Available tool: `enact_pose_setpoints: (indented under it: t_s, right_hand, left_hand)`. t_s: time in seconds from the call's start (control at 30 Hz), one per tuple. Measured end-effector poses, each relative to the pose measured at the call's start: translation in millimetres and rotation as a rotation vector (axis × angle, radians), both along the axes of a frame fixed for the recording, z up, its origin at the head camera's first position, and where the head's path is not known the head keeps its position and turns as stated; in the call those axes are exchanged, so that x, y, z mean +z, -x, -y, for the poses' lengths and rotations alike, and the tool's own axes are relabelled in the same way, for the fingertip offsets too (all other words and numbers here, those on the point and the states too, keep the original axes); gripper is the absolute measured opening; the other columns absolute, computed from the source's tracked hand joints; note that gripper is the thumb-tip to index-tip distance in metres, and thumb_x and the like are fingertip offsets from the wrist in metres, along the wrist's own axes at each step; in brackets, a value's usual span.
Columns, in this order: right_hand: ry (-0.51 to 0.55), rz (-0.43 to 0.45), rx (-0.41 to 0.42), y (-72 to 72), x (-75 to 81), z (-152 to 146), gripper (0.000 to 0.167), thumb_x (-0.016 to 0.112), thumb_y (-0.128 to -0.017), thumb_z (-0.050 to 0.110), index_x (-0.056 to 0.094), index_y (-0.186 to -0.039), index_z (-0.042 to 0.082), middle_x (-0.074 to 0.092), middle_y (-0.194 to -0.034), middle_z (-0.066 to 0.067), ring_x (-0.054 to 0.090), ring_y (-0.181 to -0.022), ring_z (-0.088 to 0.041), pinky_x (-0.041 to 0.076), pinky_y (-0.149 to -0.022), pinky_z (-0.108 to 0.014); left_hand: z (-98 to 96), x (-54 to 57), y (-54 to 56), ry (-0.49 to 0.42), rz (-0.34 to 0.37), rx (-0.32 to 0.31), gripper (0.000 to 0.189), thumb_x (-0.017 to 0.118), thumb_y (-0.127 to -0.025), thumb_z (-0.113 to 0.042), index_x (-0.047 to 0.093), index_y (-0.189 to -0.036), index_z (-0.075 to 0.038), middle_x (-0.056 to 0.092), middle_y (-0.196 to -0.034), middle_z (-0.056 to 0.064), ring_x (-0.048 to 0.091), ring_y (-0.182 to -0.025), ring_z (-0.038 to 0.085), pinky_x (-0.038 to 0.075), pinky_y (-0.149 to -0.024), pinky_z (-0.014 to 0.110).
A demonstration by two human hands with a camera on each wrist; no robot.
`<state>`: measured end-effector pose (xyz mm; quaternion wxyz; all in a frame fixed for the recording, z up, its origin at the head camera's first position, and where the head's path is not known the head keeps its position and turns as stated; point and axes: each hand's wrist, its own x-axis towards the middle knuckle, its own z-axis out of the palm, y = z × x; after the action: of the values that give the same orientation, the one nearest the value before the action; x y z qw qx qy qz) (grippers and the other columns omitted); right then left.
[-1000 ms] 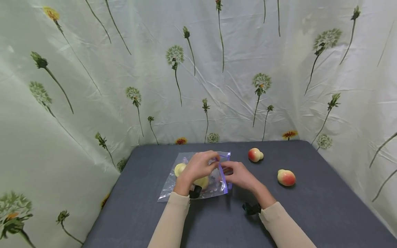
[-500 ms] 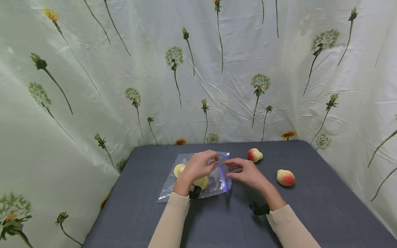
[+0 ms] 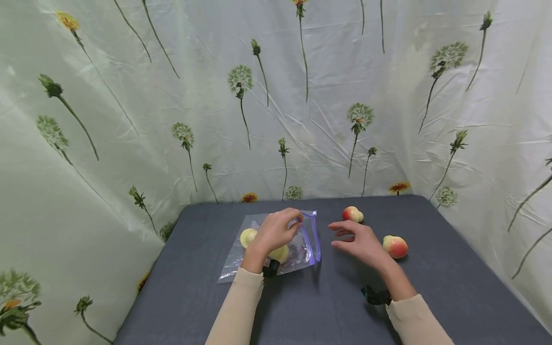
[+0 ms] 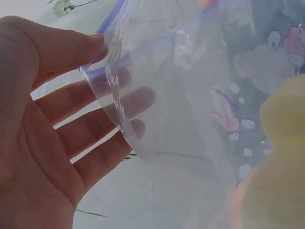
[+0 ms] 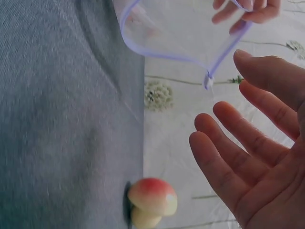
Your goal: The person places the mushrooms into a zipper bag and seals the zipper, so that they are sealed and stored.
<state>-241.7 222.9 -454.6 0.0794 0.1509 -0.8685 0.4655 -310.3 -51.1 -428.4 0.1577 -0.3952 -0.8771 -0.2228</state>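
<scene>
A clear zip bag (image 3: 235,262) with a purple zip edge and a printed pattern lies on the dark table. Inside it are pale yellow, rounded objects (image 3: 247,237), partly covered by my left forearm and hand. My left hand (image 3: 277,232) pinches the bag's upper layer at its mouth, thumb against the purple strip (image 4: 110,21), which holds the opening apart. My right hand (image 3: 360,243) hovers right of the mouth, fingers spread and holding nothing. Two mushroom-shaped toys with red-tinted caps sit to the right: a far mushroom (image 3: 351,214) and a nearer mushroom (image 3: 395,247), close to my right wrist.
The dark table (image 3: 194,297) meets a white curtain (image 3: 215,120) with a dandelion print at its back and left. A white slider (image 5: 208,81) sits at one end of the bag's zip. Dark wrist-worn cameras (image 3: 375,295) hang below both wrists.
My right hand has left the bag's mouth and moved right, toward the two mushrooms, its fingers opening. My left hand keeps its pinch on the bag. The mouth now gapes more visibly.
</scene>
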Motion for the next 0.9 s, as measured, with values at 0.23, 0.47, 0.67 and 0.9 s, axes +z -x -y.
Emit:
enact_pose_setpoints:
  t_s: [0.23,0.47,0.67,0.9]
  right_hand:
    - [-0.013,-0.008,-0.044,-6.9,0.7,-21.7,0.043,0.083,-0.086,0.025,0.068,-0.126,0.023,0.065,-0.129,-0.001,0.065,-0.112,-0.030,0.055,-0.089,-0.039]
    - [-0.039,-0.019,-0.111,-14.7,2.4,-41.8,0.046,0.082,-0.087,0.029,0.067,-0.129,0.019,0.065,-0.125,-0.001,0.064,-0.114,-0.027,0.055,-0.089,-0.040]
    - [-0.106,-0.038,-0.172,-17.3,2.1,-56.8,0.048,0.079,-0.089,0.035,0.065,-0.132,0.018,0.063,-0.128,-0.004,0.061,-0.115,-0.030,0.053,-0.091,-0.049]
    - [-0.164,-0.046,-0.237,-22.1,4.0,-77.5,0.046,0.075,-0.092,0.039,0.065,-0.133,0.020,0.062,-0.131,-0.008,0.059,-0.117,-0.032,0.052,-0.091,-0.051]
  left_hand:
    - [0.0,-2.2,0.7,-0.002,-0.006,-0.014,0.010,0.067,-0.099,-0.020,0.068,-0.109,-0.021,0.067,-0.118,-0.008,0.060,-0.079,0.007,0.049,-0.067,0.027]
    - [0.2,-3.1,1.9,-0.003,0.016,-0.034,0.011,0.068,-0.099,-0.024,0.067,-0.110,-0.022,0.067,-0.118,-0.008,0.058,-0.077,0.006,0.047,-0.066,0.027]
    - [0.1,-4.3,2.4,-0.008,0.033,-0.053,0.012,0.068,-0.099,-0.029,0.067,-0.110,-0.024,0.068,-0.114,-0.010,0.056,-0.075,0.003,0.046,-0.067,0.026]
    - [-1.0,-5.2,3.8,-0.024,0.028,-0.075,0.010,0.070,-0.097,-0.027,0.067,-0.105,-0.023,0.069,-0.105,-0.009,0.053,-0.069,0.003,0.045,-0.063,0.025]
